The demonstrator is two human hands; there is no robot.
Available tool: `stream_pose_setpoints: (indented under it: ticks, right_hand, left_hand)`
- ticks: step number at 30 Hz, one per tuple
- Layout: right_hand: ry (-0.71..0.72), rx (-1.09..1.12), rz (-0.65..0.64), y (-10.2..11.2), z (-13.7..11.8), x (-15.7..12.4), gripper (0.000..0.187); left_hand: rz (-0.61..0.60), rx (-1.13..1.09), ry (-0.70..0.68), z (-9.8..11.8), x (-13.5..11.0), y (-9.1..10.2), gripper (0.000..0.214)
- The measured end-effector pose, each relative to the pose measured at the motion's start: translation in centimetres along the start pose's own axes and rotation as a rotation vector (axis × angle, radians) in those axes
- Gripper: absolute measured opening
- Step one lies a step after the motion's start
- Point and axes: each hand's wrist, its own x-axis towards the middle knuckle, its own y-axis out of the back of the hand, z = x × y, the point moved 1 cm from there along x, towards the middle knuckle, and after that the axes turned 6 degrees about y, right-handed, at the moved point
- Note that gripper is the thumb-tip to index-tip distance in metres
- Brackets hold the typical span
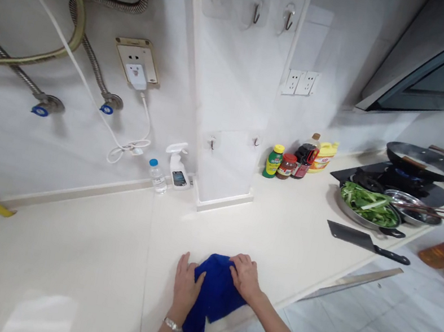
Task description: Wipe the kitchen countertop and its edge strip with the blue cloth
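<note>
A blue cloth (217,288) lies partly spread on the white countertop, with one strip hanging down toward the front edge. My left hand (186,285) rests at the cloth's left side, fingers stretched out on the counter and the thumb apart, touching the cloth. At the upper right corner of the cloth, my right hand (245,278) has bent fingers closed on the fabric. Its fingertips press down near the fold. A metal watch or bracelet (173,327) circles my left wrist.
Behind stand a water bottle (157,176), a white spray bottle (179,169) and several condiment bottles (295,162). A cleaver (363,241) lies to the right, near a pan of greens (369,206). A wok (429,162) sits over a lit burner. A wall column (224,178) juts out.
</note>
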Motion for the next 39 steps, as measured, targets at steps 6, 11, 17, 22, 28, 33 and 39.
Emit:
stream_pose_setpoints:
  ticks: [6, 11, 17, 22, 28, 33, 39]
  right_hand:
    - [0.06, 0.274, 0.043, 5.1, 1.4, 1.8, 0.034]
    - [0.216, 0.405, 0.277, 12.5, -1.4, 4.1, 0.04]
    - [0.292, 0.094, 0.391, 18.4, -4.1, 6.2, 0.044]
    - [0.17, -0.14, 0.362, 17.9, -3.1, 6.2, 0.041]
    - [0.077, -0.249, 0.297, 15.6, -2.7, 5.8, 0.042]
    - [0.134, -0.074, 0.202, 14.5, -3.0, 5.5, 0.045]
    - [0.063, 0.611, 0.297, 12.7, -3.3, 5.6, 0.049]
  left_hand:
    - [-0.267, -0.139, 0.024, 3.6, 2.9, 6.0, 0.032]
    - [-0.238, -0.218, -0.02, 9.7, 7.1, 12.1, 0.043]
    - [-0.089, -0.085, -0.181, 14.5, 9.9, 17.1, 0.036]
    - [-0.101, -0.042, -0.145, 14.4, 9.5, 17.2, 0.034]
    - [-0.206, -0.271, 0.064, 12.1, 8.1, 15.2, 0.049]
    - [-0.234, -0.349, 0.164, 10.6, 7.3, 14.4, 0.061]
    - [-0.296, -0.694, 0.418, 10.3, 6.2, 14.2, 0.084]
